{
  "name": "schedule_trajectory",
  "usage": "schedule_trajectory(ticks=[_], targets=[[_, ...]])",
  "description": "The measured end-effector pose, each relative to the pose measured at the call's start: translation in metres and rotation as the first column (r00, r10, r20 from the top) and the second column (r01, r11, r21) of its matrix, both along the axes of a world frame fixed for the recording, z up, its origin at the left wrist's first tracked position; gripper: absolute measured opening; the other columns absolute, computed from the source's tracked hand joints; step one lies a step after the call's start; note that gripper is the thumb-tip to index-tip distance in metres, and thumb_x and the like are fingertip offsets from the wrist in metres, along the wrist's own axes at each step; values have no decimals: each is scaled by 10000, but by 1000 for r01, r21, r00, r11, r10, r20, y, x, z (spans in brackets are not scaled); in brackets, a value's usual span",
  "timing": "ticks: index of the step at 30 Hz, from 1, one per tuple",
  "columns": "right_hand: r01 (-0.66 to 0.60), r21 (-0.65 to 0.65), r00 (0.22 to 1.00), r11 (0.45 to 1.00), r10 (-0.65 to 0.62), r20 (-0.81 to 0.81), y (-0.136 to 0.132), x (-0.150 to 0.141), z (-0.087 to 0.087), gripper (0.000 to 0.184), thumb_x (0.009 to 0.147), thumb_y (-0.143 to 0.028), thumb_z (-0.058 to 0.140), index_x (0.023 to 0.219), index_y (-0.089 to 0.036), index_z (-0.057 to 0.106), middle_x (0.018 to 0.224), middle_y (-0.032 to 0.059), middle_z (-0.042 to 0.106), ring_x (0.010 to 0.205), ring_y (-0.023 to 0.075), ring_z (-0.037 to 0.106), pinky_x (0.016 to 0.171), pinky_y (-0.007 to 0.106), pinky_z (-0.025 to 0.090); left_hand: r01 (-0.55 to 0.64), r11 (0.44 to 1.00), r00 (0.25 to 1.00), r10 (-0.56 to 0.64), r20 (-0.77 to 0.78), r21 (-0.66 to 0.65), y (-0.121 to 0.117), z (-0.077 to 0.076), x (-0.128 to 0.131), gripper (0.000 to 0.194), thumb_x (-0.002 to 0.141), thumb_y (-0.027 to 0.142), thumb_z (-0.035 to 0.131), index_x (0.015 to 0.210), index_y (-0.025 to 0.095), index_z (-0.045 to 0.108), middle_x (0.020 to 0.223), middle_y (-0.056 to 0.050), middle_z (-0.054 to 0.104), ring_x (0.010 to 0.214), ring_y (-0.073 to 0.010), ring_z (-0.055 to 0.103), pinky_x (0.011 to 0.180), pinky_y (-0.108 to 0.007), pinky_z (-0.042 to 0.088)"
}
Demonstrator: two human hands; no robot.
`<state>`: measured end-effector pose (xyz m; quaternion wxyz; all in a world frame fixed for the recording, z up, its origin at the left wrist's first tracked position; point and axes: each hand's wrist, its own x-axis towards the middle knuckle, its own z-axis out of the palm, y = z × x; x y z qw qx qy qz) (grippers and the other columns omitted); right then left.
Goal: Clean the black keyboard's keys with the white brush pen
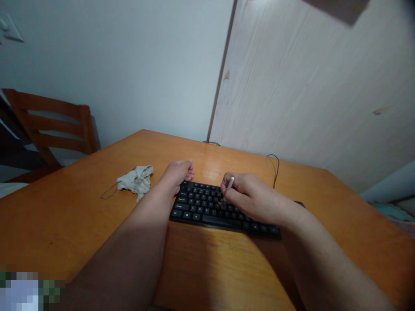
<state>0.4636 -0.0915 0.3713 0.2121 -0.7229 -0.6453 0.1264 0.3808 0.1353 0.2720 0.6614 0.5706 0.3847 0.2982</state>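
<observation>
A black keyboard [207, 211] lies flat on the wooden table in front of me. My left hand [181, 170] rests at its back left corner, fingers curled in, with nothing visible in them. Over the middle of the keys, my right hand [243, 192] is closed around a slim white-handled brush [231, 182]. The handle's top sticks up past the thumb. Its lower end looks blurred near the keys, and whether it touches them I cannot tell. The hand and forearm cover much of the keyboard's right part.
Left of my left forearm, a crumpled grey-white cloth [138, 179] with a thin loop lies on the table [81, 211]. A dark cable [277, 168] runs behind the keyboard. A wooden chair [58, 125] stands at the left. The wall [145, 65] and a pale panel [292, 86] border the far side.
</observation>
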Motion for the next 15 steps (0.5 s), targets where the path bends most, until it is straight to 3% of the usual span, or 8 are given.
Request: schedule_trajectory(ticks=[15], targets=[[-68,-45,995,997,64,-77,-6,-1,4,265,941,-163,493,703,-197,606,693,6,652,627,140,559,604,282,397,-8,1000,1000,8,-2,-15,1,0,1,282,925,278,654,680,150,594,616,-38,641,473,-70,556,438,-140,428]])
